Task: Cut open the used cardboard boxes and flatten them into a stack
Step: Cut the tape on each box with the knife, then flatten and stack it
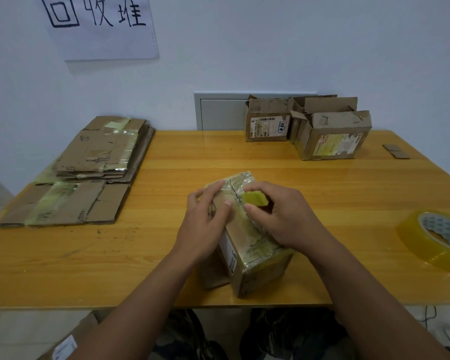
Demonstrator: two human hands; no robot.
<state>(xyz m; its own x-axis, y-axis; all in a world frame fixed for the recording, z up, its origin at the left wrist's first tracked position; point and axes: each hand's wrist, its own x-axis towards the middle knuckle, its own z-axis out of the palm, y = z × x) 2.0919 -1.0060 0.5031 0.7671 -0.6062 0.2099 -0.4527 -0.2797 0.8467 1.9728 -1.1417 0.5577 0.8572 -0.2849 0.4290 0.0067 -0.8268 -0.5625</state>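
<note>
Fingers: right hand [278, 216] is curled tight round a yellow-green cutter [255, 199], its tip down at the taped seam; left hand [205, 216] lies flat with fingers spread, pressing the lid.
Box in hand: taped box [250, 242] sits at the near middle of the table, seam running away from the person, tape looking split at the far end.
Doing it well: I'd keep the blade shallow, follow the seam line, and keep that left thumb clear of the cutter's path; press down so the box can't skid.
Still to come: two opened boxes [307, 126] wait at the back, against the wall.
Stack: flattened cardboard stack [89, 172] piles up at the left edge, well apart from the work.
Surface: glossy wooden table [166, 255], a tape roll [434, 237] at far right, a small dark scrap [395, 151] near the back right.
Room: pale wall, a handwritten paper sign [102, 27] above the stack, a white wall panel [218, 110] behind the boxes.
</note>
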